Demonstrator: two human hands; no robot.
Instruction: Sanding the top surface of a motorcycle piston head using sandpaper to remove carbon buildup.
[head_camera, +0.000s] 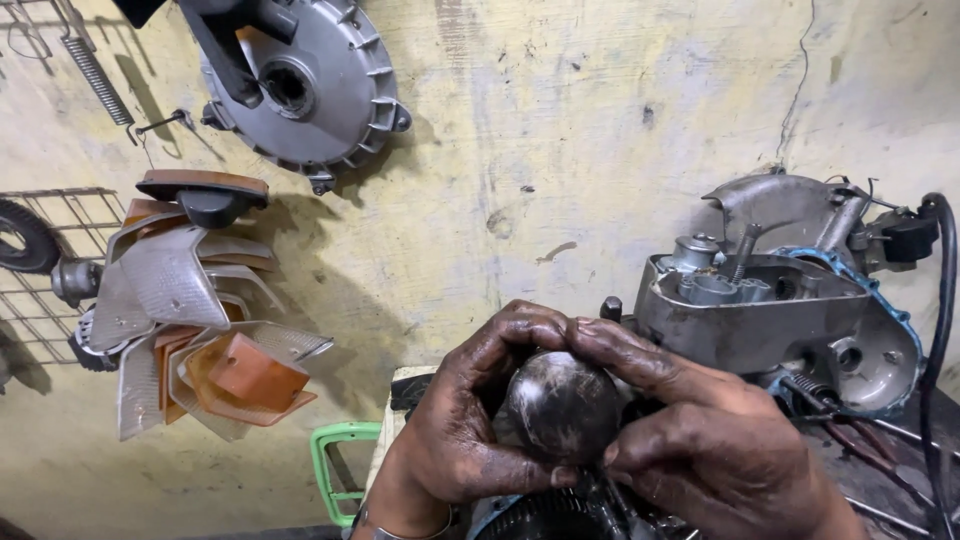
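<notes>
Both of my greasy hands wrap around a dark, rounded metal part at the lower middle of the head view. My left hand cups it from the left, thumb under it and fingers curled over the top. On the right side, my right hand lays its fingers across the top edge. Below the part, a ribbed dark metal piece shows at the frame's bottom edge.
A grey engine casing with a blue gasket sits on the bench at right, with black cables. On the yellowish wall hang a grey hub, a cluster of orange and clear lamp lenses and a wire rack. A green frame stands below.
</notes>
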